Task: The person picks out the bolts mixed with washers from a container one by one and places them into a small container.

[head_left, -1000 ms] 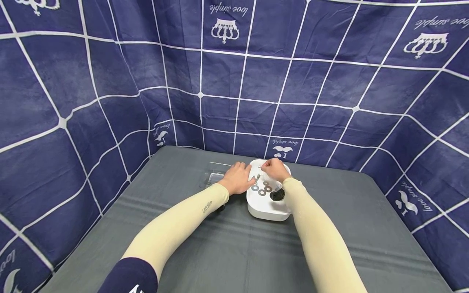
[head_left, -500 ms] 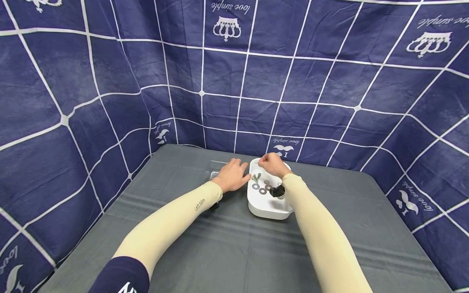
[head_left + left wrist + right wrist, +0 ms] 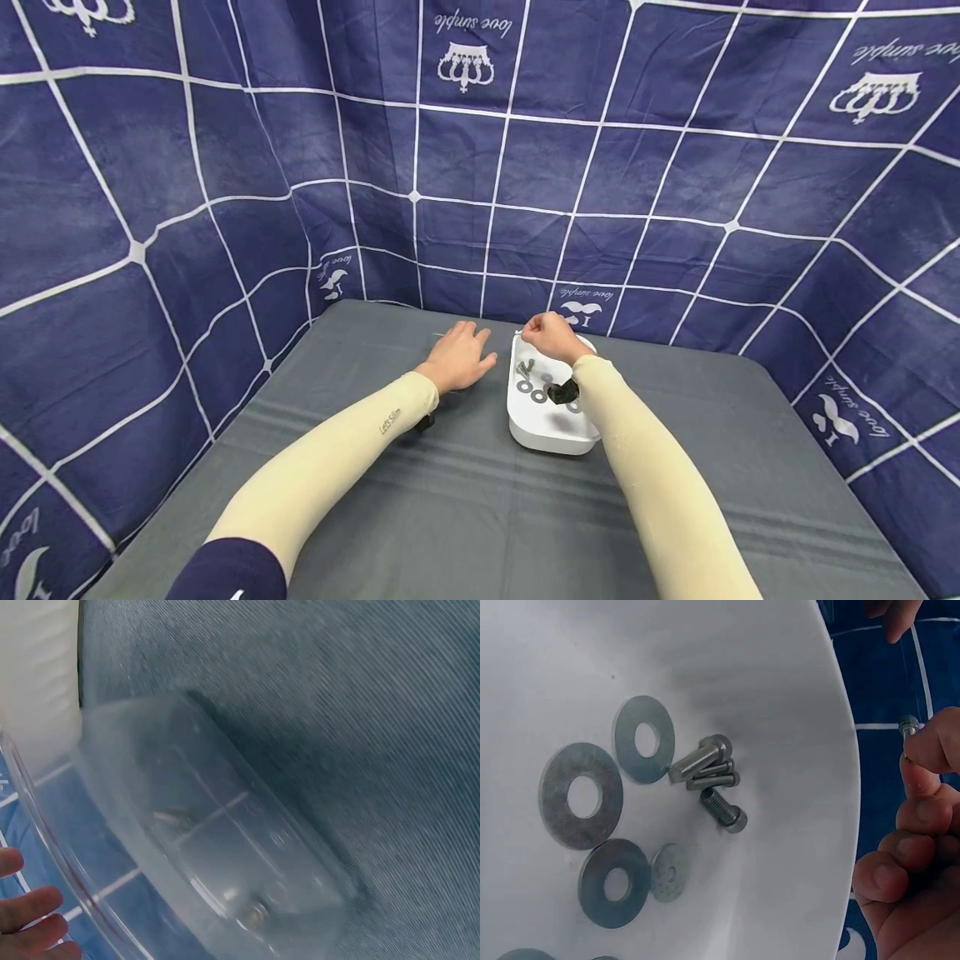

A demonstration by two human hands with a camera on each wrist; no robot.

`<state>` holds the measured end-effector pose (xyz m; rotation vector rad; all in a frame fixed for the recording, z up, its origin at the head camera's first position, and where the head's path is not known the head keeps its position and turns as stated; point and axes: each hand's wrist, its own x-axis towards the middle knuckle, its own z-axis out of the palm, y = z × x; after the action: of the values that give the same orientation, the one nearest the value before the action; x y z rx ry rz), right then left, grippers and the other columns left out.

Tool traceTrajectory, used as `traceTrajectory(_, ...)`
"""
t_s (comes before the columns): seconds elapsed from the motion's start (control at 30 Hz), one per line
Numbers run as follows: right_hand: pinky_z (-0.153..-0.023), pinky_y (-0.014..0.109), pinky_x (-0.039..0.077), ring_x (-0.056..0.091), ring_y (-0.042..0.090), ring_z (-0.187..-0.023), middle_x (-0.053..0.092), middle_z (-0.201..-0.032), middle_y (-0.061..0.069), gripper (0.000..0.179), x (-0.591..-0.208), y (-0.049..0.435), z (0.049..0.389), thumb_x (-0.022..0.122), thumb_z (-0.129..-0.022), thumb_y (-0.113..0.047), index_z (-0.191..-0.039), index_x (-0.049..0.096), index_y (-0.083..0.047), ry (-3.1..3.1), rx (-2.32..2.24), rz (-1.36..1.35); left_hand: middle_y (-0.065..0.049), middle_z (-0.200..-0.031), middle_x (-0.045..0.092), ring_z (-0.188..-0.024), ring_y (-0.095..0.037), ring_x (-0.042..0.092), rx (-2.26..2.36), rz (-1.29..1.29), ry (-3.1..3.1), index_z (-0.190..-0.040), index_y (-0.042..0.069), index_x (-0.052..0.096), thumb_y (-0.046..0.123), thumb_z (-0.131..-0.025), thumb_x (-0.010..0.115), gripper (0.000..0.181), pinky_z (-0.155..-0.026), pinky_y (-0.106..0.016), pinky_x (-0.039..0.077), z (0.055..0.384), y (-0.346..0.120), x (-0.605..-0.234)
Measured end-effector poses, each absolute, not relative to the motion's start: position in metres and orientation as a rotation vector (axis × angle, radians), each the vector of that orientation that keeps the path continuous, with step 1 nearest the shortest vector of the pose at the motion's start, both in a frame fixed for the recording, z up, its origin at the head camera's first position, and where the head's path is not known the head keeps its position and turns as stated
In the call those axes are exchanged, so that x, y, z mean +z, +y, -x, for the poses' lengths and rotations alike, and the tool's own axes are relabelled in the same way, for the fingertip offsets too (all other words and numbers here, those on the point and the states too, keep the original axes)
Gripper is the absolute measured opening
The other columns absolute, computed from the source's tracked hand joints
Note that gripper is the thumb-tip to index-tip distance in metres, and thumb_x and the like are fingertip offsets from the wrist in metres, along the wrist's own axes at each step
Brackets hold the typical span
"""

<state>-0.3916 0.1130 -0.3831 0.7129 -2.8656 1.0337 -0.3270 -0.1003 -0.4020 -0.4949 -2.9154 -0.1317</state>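
My right hand [image 3: 555, 336] is raised over the far left corner of a white tub [image 3: 553, 440]. Between thumb and forefinger it pinches a small socket-head screw [image 3: 908, 724], head up in the right wrist view. Left of the tub, my left hand [image 3: 459, 358] hovers with fingers spread over a clear plastic box [image 3: 135, 742], which it mostly hides in the head view. Two small metal pieces show through that box, one of them a screw-like piece [image 3: 174, 818]. Inside the tub lie several bolts [image 3: 721, 810] in a cluster beside several flat washers [image 3: 581, 796].
A grey cloth-covered table [image 3: 465, 517] carries both containers. Behind and at the sides hangs a blue curtain [image 3: 645, 167] with white grid lines, close beyond the tub's far end. A black wrist device [image 3: 564, 392] overlaps the tub in the head view.
My left hand has moved left from the tub's edge to over the clear box. My right hand has shifted slightly left and up with the pinched screw, to the tub's far left corner.
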Motion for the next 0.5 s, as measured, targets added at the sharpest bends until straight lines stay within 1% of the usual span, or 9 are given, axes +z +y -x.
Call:
traceTrajectory(0.1,-0.068,0.024,0.045,0.055,0.012,-0.069,0.065,-0.075,0.001,0.012,-0.383,0.109,0.390,0.061,-0.087,-0.011,-0.083,0.070,-0.004,-2.873,1.030,-0.730,-0.017,-0.136,0.055,-0.132,-0.031,0.049,-0.132,0.474,-2.918,-0.146,0.008,0.053,0.046,-0.101,0.048,0.059,-0.112,-0.046,0.040,0.325,-0.108,-0.405)
traceTrajectory(0.27,-0.066,0.024,0.044,0.053,0.012,-0.067,0.064,-0.073,0.000,0.013,-0.380,0.103,0.391,0.061,-0.087,-0.009,-0.080,0.070,-0.004,-2.849,1.020,-0.741,-0.018,-0.134,0.055,-0.131,-0.032,0.048,-0.142,0.463,-2.910,-0.145,0.007,0.053,0.045,-0.102,0.047,0.058,-0.113,-0.045,0.040,0.326,-0.119,-0.404)
traceTrajectory(0.5,-0.062,0.022,0.043,0.051,0.009,-0.064,0.063,-0.072,-0.002,0.014,-0.378,0.091,0.396,0.061,-0.088,-0.010,-0.082,0.071,-0.003,-2.846,1.026,-0.816,-0.019,-0.138,0.053,-0.136,-0.033,0.045,-0.204,0.398,-2.924,-0.147,0.007,0.051,0.044,-0.101,0.047,0.059,-0.114,-0.047,0.038,0.327,-0.143,-0.402)
